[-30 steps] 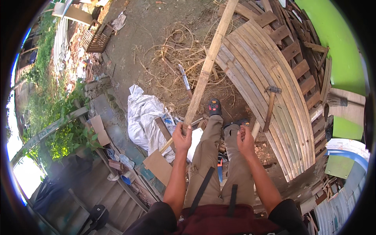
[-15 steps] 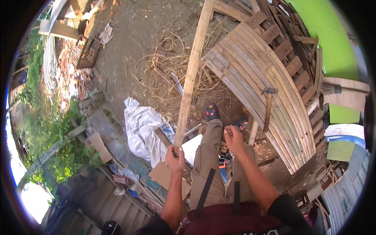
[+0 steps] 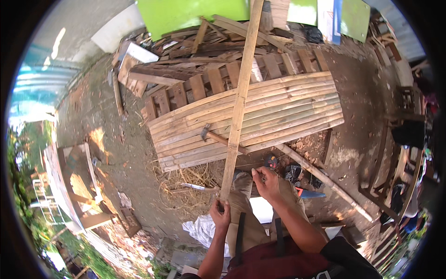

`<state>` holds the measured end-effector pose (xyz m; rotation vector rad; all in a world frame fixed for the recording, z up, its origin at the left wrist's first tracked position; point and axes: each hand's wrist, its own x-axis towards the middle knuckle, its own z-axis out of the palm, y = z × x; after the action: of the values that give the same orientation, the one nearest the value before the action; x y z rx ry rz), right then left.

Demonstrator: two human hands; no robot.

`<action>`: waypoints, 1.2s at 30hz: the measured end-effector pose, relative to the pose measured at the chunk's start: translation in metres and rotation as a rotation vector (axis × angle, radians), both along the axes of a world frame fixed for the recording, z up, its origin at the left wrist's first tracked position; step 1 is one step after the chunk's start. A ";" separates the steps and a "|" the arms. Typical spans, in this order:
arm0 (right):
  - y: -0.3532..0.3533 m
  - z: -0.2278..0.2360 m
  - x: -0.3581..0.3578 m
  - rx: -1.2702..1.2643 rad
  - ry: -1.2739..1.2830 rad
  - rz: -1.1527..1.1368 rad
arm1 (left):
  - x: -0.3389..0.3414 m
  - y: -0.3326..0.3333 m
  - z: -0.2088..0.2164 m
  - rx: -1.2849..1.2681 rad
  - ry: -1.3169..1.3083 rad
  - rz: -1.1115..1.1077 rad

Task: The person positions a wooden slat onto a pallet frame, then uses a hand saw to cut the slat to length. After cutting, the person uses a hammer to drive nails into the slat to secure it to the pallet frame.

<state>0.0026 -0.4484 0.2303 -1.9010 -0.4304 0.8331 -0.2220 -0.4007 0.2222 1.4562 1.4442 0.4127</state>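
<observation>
My left hand is closed round the near end of a long bamboo slat. The slat points away from me, passing over a bed of bamboo slats laid side by side; whether it touches them I cannot tell. A hammer with a wooden handle lies on that bed, its handle end running toward the held slat. Over my right knee, my right hand has its fingers curled in with thumb and forefinger close together; anything between them is too small to make out.
Under the bed shows a slatted wooden pallet, with scrap boards heaped behind. A round pole slants across the ground at right. Near my legs lie a blue-bladed saw, a white sheet and a white sack.
My view has turned to the right, and the held slat has swung from over the bare ground to across the slat bed. My left hand has kept its hold; my right hand stays curled.
</observation>
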 end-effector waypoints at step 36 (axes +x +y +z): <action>-0.462 -0.622 -0.073 -1.320 0.092 -0.921 | 0.197 -0.130 -0.311 -0.207 0.030 -1.408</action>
<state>-0.0701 -0.9106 -0.3915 -2.7508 1.3069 0.5345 -0.0246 -0.5312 -0.0888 1.8955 0.2059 -0.6171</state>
